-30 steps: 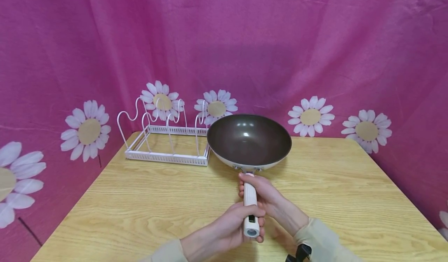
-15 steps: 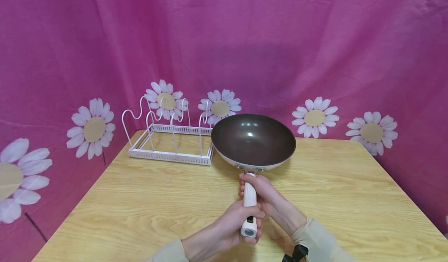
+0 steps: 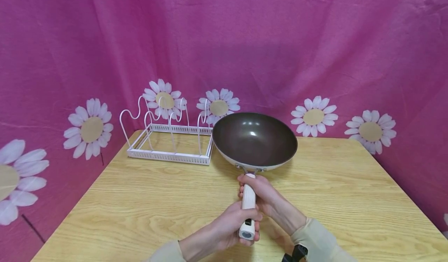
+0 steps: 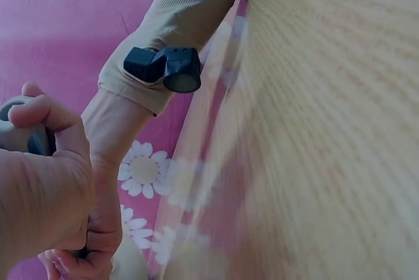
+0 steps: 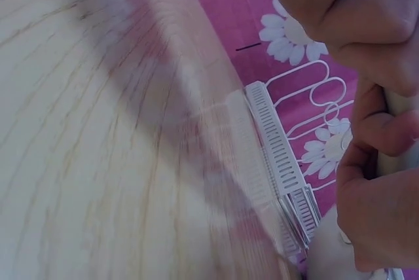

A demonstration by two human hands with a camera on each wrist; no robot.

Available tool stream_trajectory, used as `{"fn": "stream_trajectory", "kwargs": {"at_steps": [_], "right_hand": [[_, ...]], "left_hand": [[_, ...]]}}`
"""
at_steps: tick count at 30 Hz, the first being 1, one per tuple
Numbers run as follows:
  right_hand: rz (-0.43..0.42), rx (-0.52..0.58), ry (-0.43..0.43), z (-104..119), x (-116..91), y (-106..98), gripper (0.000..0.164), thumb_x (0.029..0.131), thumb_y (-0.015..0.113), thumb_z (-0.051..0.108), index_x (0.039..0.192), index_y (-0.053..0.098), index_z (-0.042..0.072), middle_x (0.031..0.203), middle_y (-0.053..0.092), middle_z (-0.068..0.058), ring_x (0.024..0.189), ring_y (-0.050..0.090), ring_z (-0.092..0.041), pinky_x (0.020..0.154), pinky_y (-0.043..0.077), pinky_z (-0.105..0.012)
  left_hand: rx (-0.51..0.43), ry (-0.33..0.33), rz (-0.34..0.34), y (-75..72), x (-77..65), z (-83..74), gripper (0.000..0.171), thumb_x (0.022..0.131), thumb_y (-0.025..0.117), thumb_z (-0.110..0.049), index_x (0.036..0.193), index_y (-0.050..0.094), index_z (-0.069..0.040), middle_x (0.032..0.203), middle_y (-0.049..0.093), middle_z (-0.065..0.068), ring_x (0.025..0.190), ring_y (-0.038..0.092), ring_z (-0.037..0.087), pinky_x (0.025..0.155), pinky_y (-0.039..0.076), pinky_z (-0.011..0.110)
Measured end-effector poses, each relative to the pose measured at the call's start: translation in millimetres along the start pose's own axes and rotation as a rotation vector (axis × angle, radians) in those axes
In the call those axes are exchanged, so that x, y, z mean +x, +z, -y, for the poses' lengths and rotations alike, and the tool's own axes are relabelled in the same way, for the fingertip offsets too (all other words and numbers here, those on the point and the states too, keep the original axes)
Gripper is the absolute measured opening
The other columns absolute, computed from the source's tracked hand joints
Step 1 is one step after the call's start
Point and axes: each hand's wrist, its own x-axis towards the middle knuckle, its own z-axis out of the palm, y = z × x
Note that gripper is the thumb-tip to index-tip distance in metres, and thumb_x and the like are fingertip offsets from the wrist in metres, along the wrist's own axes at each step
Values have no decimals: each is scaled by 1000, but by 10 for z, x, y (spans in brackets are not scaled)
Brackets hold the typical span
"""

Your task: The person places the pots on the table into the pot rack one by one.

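Note:
A deep frying pan (image 3: 254,139) with a dark inside and pale outside tilts toward me in the head view. Both hands grip its white handle (image 3: 249,198). My right hand (image 3: 264,194) holds it close to the pan body, thumb along the top. Behind it, near the handle's end, my left hand (image 3: 231,223) wraps round with its thumb across. In the right wrist view, the pan's pale side (image 5: 327,244) shows beyond the right hand (image 5: 380,218). Hands and handle are above the tabletop; whether the pan's base touches it is hidden.
Left of the pan, close to its rim, a white wire rack (image 3: 169,158) with upright curved dividers stands on the wooden table (image 3: 336,199). Pink cloth (image 3: 259,52) with printed daisies hangs behind and at both sides. A black wrist camera (image 4: 163,67) sits on the right sleeve.
The handle's end has swung slightly left, and the pan's rim sits a little farther right relative to the rack. Both hands keep their grip. The head view has shifted slightly.

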Motion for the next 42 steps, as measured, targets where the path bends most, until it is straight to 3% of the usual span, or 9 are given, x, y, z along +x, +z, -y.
{"fn": "stream_trajectory", "kwargs": {"at_steps": [5, 12, 20, 42], "right_hand": [[-11, -9, -14, 5, -45, -3, 19, 95, 59, 14, 106, 51, 1, 67, 57, 5, 59, 58, -5, 57, 50, -15], [-3, -62, -48, 74, -81, 26, 16, 96, 58, 15, 102, 47, 5, 70, 55, 5, 61, 58, -6, 62, 52, -17], [-7, -96, -74, 124, -91, 50, 19, 94, 59, 13, 105, 45, 5, 72, 55, 3, 62, 56, -7, 62, 52, -18], [0, -166, -127, 264, -178, 128, 27, 92, 60, 11, 109, 39, 5, 80, 55, 0, 63, 60, -7, 63, 54, -20]], "left_hand": [[35, 2, 27, -8, -6, 2, 21, 85, 56, -10, 99, 41, -11, 66, 55, -1, 51, 58, 7, 37, 34, 14], [61, 1, 50, -40, -37, -43, 26, 86, 58, -11, 106, 40, -8, 67, 56, -1, 51, 60, 8, 37, 35, 15], [137, 46, 104, -71, -63, -60, 24, 89, 56, -10, 106, 38, -10, 68, 57, -1, 52, 62, 9, 37, 39, 16], [218, 153, 117, -44, -116, -71, 25, 89, 56, -7, 105, 37, -8, 66, 58, 2, 52, 64, 12, 37, 40, 20]]}}
